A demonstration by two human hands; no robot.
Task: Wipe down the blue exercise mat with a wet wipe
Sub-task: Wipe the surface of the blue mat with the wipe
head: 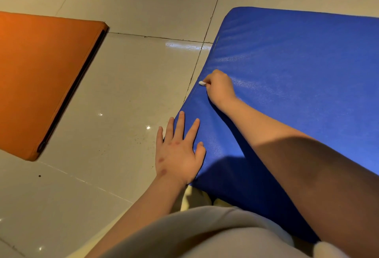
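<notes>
Left hand (178, 153) first: it lies flat with the fingers straight and spread, holding nothing. The outer fingers rest on the floor, while the forefinger and thumb press the near left edge of the blue mat (297, 73). I'd say that's bracing, and sensible too, because a padded mat on polished tile looks likely to slide under a hard rub.

Just beyond, the wet wipe (202, 83) is a small white wad poking out of the right hand (220, 87). The fingers are curled tight round it and the knuckles are down on the mat's left border. It's soft, limp stuff, so bunching it like that is probably the only way to put pressure through it.

The mat itself fills the right side, lying flat. It looks thick and cushioned, with a grained vinyl skin that ripples toward the far corner, so it should give under the hand and wipe clean easily. To shift it, I'd take it by that rounded left edge.

Now the room. Far left, an orange mat (47, 77) lies well apart. Between the two mats is the glossy pale tiled floor (127, 85), with dark grout lines, a few specks and pinpoint light reflections.
</notes>
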